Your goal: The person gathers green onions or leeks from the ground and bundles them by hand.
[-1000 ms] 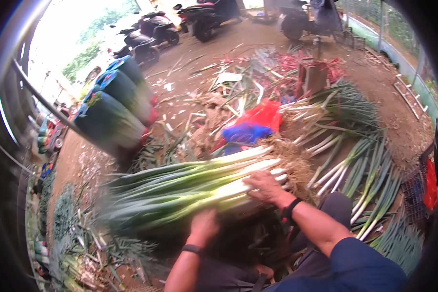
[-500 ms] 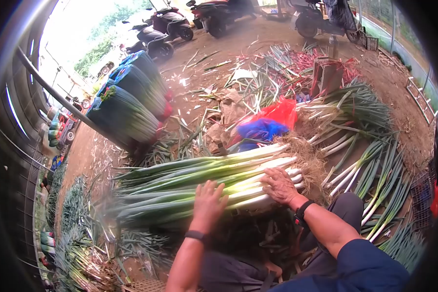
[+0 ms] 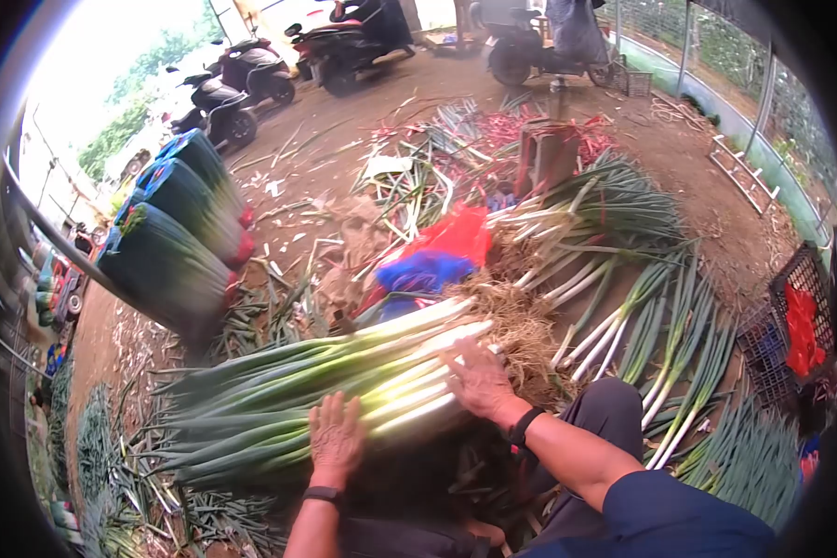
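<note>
A thick pile of spring onions [image 3: 344, 363] lies sideways in front of me, green leaves to the left, white stems and roots [image 3: 521, 349] to the right. My left hand [image 3: 337, 435] rests flat against the near side of the green part, fingers stretched up. On the white stems close to the roots lies my right hand [image 3: 482, 377], its fingers apart and not wrapped round anything. What supports the pile underneath is hidden.
Wrapped onion bundles [image 3: 172, 228] stand at the left behind a curved bar [image 3: 65, 246]. Red and blue plastic bags [image 3: 428, 268] lie beyond the pile. More loose onions [image 3: 670, 344] spread at right near a black crate [image 3: 772, 344]. Parked scooters [image 3: 353, 46] stand at the back.
My view has turned to the right, so everything sits further left. My left hand has gone from blurred over the leaves to resting on them. My right hand stays on the white stems.
</note>
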`<state>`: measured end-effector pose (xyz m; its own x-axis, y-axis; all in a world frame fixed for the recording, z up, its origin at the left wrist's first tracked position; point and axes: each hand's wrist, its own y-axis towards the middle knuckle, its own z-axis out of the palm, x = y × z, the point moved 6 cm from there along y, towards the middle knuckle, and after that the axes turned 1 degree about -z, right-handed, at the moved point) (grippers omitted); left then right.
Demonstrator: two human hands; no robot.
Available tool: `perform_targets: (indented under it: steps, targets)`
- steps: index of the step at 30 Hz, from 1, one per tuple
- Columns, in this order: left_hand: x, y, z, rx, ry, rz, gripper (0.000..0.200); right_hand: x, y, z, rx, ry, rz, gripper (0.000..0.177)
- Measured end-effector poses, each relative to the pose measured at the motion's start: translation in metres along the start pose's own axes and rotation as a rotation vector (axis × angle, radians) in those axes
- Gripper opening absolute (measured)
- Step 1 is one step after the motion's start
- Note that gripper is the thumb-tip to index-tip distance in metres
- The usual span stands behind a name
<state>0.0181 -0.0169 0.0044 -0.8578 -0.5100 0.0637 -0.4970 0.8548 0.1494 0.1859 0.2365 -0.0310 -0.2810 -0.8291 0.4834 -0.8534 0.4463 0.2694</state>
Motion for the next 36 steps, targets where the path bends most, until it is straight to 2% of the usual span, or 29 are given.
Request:
perform_targets:
  steps: [1, 3, 5, 7, 8, 10, 11, 13, 16, 19, 21, 23, 25, 27, 29, 30, 31, 33, 35, 36]
  targets:
    - [0.0, -0.001, 0.001, -0.004, 0.001, 0.005, 0.052, -0.01, -0.002, -0.003, -0.001, -0.008, 0.007, 0.048]
    - [0.001, 0.0, 0.002, 0.018, -0.01, 0.014, 0.053, -0.027, -0.001, -0.015, -0.173, -0.127, 0.013, 0.052]
    - [0.003, 0.0, -0.001, 0.04, -0.025, 0.03, 0.053, -0.036, -0.005, -0.011, -0.169, -0.115, 0.013, 0.055]
    - [0.002, 0.003, 0.0, 0.052, -0.041, 0.041, 0.054, -0.038, -0.005, -0.012, 0.005, -0.061, -0.04, 0.049]
    - [0.0, 0.004, 0.005, 0.069, -0.035, 0.047, 0.055, -0.044, -0.002, -0.019, 0.0, -0.063, -0.038, 0.049]
    - [-0.012, 0.011, -0.002, 0.17, -0.031, 0.022, 0.055, -0.055, -0.004, -0.007, 0.138, -0.162, -0.023, 0.048]
    - [-0.016, 0.009, -0.001, 0.127, -0.039, 0.036, 0.053, -0.063, -0.006, -0.007, 0.16, -0.076, -0.048, 0.045]
    - [-0.014, 0.01, 0.002, 0.114, -0.002, 0.054, 0.052, -0.063, -0.003, -0.008, 0.229, -0.083, 0.004, 0.053]
    - [-0.016, 0.004, 0.002, 0.089, 0.011, 0.038, 0.051, -0.052, -0.006, -0.015, 0.179, -0.152, -0.013, 0.061]
    - [-0.016, 0.005, 0.008, 0.121, 0.053, 0.042, 0.051, -0.051, -0.003, -0.015, 0.271, -0.134, -0.004, 0.066]
    - [-0.018, 0.006, 0.004, 0.149, 0.041, 0.033, 0.052, -0.056, -0.001, -0.009, 0.238, -0.162, -0.015, 0.069]
    - [-0.017, 0.004, 0.006, 0.184, 0.016, 0.033, 0.053, -0.06, -0.003, -0.006, 0.357, -0.167, 0.002, 0.073]
    - [-0.018, 0.001, 0.009, 0.195, 0.068, 0.052, 0.055, -0.057, -0.015, 0.014, 0.345, -0.181, -0.014, 0.074]
    - [-0.014, 0.004, 0.015, 0.212, -0.011, 0.054, 0.053, -0.074, -0.004, 0.017, 0.205, -0.014, -0.077, 0.075]
    - [-0.011, -0.001, 0.014, 0.19, -0.029, 0.12, 0.055, -0.079, 0.008, 0.014, 0.457, -0.017, 0.001, 0.08]
    - [-0.008, 0.002, 0.022, 0.224, -0.082, 0.075, 0.057, -0.078, 0.023, -0.012, 0.495, 0.254, 0.028, 0.078]
    - [-0.007, 0.006, 0.02, 0.311, -0.095, 0.022, 0.057, -0.067, 0.024, -0.067, 0.451, 0.655, 0.201, 0.074]
    - [0.002, 0.009, 0.028, 0.335, -0.043, 0.022, 0.058, -0.109, 0.038, -0.127, 0.155, 0.521, 0.122, 0.063]
    - [0.006, 0.009, 0.029, 0.364, -0.033, -0.01, 0.059, -0.152, 0.0, -0.219, -0.012, 0.858, -0.054, 0.055]
    - [0.008, 0.007, 0.03, 0.368, -0.018, -0.013, 0.061, -0.184, -0.042, -0.256, -0.069, 0.844, 0.155, 0.048]
